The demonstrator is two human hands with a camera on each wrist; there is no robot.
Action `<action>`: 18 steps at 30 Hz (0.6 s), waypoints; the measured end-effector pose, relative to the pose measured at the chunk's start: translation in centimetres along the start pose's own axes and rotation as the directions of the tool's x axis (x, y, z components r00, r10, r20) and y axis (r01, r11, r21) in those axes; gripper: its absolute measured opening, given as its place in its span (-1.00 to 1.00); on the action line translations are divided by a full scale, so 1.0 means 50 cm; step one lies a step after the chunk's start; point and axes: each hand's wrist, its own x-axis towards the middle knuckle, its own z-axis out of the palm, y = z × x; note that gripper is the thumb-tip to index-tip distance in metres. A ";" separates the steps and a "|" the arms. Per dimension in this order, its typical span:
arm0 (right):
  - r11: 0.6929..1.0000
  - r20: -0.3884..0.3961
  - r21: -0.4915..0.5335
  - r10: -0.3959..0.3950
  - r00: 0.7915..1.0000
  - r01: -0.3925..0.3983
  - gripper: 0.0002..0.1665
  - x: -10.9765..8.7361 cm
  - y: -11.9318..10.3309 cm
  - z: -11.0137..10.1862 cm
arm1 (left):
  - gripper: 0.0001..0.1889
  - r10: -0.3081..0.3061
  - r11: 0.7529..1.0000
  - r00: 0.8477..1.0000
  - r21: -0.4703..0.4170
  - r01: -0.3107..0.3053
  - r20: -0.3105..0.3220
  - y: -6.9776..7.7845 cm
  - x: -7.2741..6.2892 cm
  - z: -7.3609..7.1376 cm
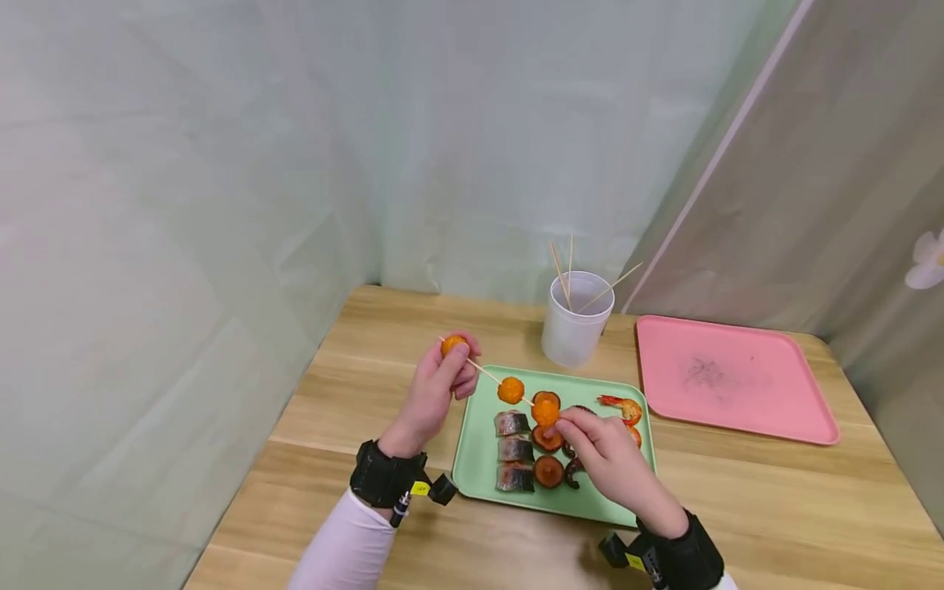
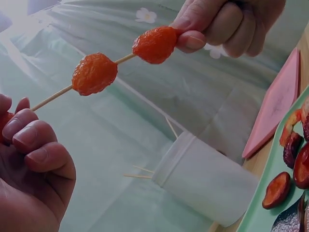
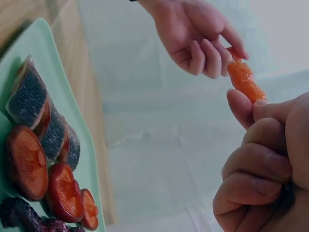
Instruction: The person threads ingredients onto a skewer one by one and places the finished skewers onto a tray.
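Over the green tray point(image 1: 475, 471), a thin wooden skewer point(image 1: 483, 370) is stretched between both hands, with three wrinkled orange balls along it. My left hand point(image 1: 433, 389) grips the far-end ball point(image 1: 452, 344), thumb and fingers curled around it. A middle ball point(image 2: 94, 74) sits untouched on the stick. At the other end, my right hand point(image 1: 610, 460) pinches with thumb and forefinger right at the last ball point(image 2: 154, 45); its other fingers are curled in. On the tray below lie fish chunks point(image 1: 515, 449), brown mushroom caps point(image 1: 548, 472), dark tentacle pieces point(image 1: 572, 473) and shrimp point(image 1: 630, 410).
Behind the green tray stands a white cup point(image 1: 571, 336) holding several bare skewers point(image 1: 558, 270) that lean outward. A pink tray point(image 1: 737, 385) with dark smudges lies to the right on the wooden table point(image 1: 332, 393). Pale curtains point(image 1: 501, 164) hang along the back and sides.
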 end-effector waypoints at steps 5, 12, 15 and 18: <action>0.999 -0.026 -0.028 -0.045 0.999 0.045 -0.77 0.008 -0.003 0.000 | -0.83 0.030 1.000 1.000 -0.008 -0.030 -0.005 0.006 0.002 0.000; 0.998 -0.053 -0.050 -0.041 0.998 0.038 -0.77 0.007 -0.004 0.000 | -0.77 -0.025 1.000 0.999 -0.018 0.025 -0.047 0.010 0.003 -0.001; 0.999 -0.055 -0.047 -0.005 0.998 0.003 -0.77 0.005 0.000 -0.002 | -0.74 -0.045 0.996 0.998 -0.076 0.042 -0.035 0.012 0.003 -0.003; 0.998 -0.042 -0.033 0.046 0.998 -0.047 -0.76 0.003 0.002 -0.005 | -0.71 -0.062 0.991 0.998 -0.121 0.058 -0.026 0.012 0.003 -0.004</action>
